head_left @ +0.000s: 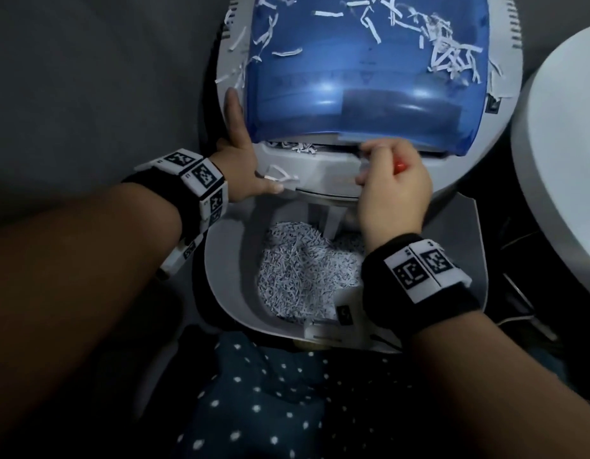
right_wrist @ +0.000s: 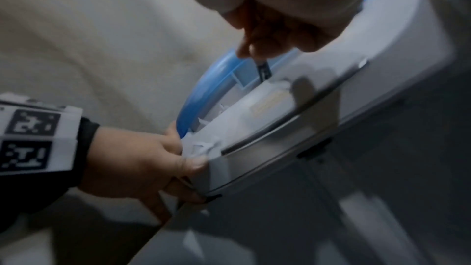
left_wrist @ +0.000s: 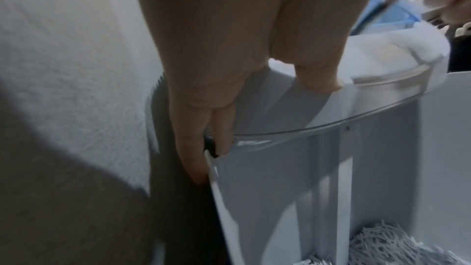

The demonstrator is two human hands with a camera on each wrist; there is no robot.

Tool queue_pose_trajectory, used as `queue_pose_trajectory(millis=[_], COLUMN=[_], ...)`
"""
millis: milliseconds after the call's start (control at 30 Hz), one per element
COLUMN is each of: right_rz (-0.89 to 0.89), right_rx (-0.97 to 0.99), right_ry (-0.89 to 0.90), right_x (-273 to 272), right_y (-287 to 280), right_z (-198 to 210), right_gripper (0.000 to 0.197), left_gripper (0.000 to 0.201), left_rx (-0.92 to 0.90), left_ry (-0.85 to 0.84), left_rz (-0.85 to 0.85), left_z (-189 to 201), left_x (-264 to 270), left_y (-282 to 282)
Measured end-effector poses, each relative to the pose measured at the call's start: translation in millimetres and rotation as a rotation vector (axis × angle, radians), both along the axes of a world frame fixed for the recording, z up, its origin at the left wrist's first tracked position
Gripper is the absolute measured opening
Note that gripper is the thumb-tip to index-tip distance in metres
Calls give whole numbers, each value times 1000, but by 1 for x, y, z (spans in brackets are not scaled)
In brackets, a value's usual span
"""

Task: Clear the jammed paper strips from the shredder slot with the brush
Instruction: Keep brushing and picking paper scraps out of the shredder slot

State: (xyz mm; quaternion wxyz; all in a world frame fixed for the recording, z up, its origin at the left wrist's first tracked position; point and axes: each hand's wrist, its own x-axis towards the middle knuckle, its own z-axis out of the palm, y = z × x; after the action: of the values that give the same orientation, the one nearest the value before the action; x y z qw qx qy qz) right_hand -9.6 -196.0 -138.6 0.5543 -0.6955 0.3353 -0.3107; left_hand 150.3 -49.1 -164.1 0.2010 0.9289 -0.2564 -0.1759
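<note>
Head view, centre of frame: my left hand (head_left: 241, 167) lies flat against the left edge of the grey-white plastic shredder head (head_left: 323, 173), index finger straight up along the side of the translucent blue curved cover (head_left: 366, 71), thumb stretched right along the front lip. Left wrist view confirms: fingers (left_wrist: 201, 120) extended down the housing edge, curled round nothing

My right hand (head_left: 394, 187) is closed round a brush with a red handle (head_left: 401, 167), only a small red patch showing between thumb and fingers. In the right wrist view a thin dark brush tip (right_wrist: 264, 71) sticks out below the fingertips into the gap between blue cover and grey housing, upper centre of frame. Bristles too blurred to make out

White paper strips (head_left: 298, 147) bunch in the slot just under the blue cover's lower edge, left of the right hand. More loose strips lie on top of the blue cover, thickest at upper right of the head view, and one curled piece sits beside my left thumb

Lower centre: open grey waste bin (head_left: 230, 279) with a heap of shredded paper (head_left: 303, 273). Dark polka-dot fabric (head_left: 260, 402) at bottom. White rounded object (head_left: 565, 160) at right edge, unidentified
</note>
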Motion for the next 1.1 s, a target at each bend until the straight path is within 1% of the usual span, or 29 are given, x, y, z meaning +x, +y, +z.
queue_pose_trajectory(millis=[33, 100, 133, 167, 200, 233, 300, 333, 367, 433, 467, 500, 533, 567, 600, 633, 667, 700, 733, 767, 800, 833, 867, 900, 967, 1000, 1033, 1067, 1100], right_rz=[40, 279, 361, 365, 296, 169, -106, -139, -107, 149, 266, 330, 334, 261, 131, -16, -110, -124, -36, 121, 274, 369, 386, 321, 60, -36, -48, 34, 167], right_rx=[-22, -57, -40, 0, 50, 93, 75, 56, 16, -49, -40, 13, 98, 171, 216, 209, 150, 76, -1, -43, -40, -4, 68, 144, 232, 208, 165, 124, 88], right_ry=[28, 83, 61, 5, -59, -122, -169, -154, -88, 97, 118, 70, 2, -64, -125, -150, -129, -71, 16, 79, 96, 60, 0, -62, -148, -130, -88, -41, 6], right_x=[3, 8, 10, 10, 8, 6, 4, 6, 11, 20, 22, 23, 22, 19, 17, 16, 16, 18, 21, 24, 25, 26, 26, 25, 23, 23, 24, 25, 26], right_y=[6, 27, 35, 38, 36, 30, 14, 11, 12, 25, 31, 34, 34, 29, 22, 15, 10, 9, 15, 24, 34, 41, 42, 36, 19, 13, 13, 19, 28], right_z=[-2, -5, -8, -7, -2, 3, 4, 4, 2, -4, -7, -7, -4, 1, 5, 5, 3, -1, -4, -6, -10, -8, -6, -1, 1, -1, -4, -6, -7], right_gripper=[16, 17, 20, 19, 18, 20, 25, 26, 26, 23, 21, 21, 24, 29, 32, 33, 34, 33, 31, 27, 23, 20, 20, 22, 29, 32, 33, 31, 30], left_gripper=[151, 150, 149, 148, 148, 148, 150, 150, 150, 149, 147, 146, 145, 146, 147, 148, 149, 149, 148, 147, 144, 143, 145, 148, 152, 153, 152, 150, 149], left_rx=[4, -2, -9, -10, -8, -6, -6, -3, 3, 13, 22, 28, 27, 26, 25, 20, 17, 18, 17, 24, 30, 34, 33, 29, 27, 32, 37, 42, 42], left_ry=[1, 17, 26, 30, 32, 36, 46, 51, 50, 36, 29, 21, 18, 23, 33, 42, 50, 53, 46, 34, 19, 7, 4, 16, 43, 58, 68, 71, 67], left_rz=[11, 39, 54, 65, 70, 66, 59, 65, 72, 83, 91, 99, 98, 94, 86, 79, 70, 67, 68, 72, 75, 75, 78, 84, 75, 71, 74, 80, 88], left_z=[1, 3, 5, 5, 6, 6, 7, 6, 6, 8, 9, 9, 9, 9, 9, 8, 8, 9, 9, 8, 9, 8, 7, 5, 5, 6, 8, 9, 11], left_x=[-1, -4, -5, -6, -6, -6, -6, -6, -6, -7, -9, -9, -10, -10, -9, -8, -7, -7, -7, -7, -8, -8, -7, -6, -4, -4, -5, -6, -8], left_y=[0, -2, -2, -3, -2, -1, 0, 1, 1, -1, -3, -4, -4, -3, -2, 0, 1, 1, 0, -1, -2, -4, -4, -3, -1, 0, 0, -1, -2])
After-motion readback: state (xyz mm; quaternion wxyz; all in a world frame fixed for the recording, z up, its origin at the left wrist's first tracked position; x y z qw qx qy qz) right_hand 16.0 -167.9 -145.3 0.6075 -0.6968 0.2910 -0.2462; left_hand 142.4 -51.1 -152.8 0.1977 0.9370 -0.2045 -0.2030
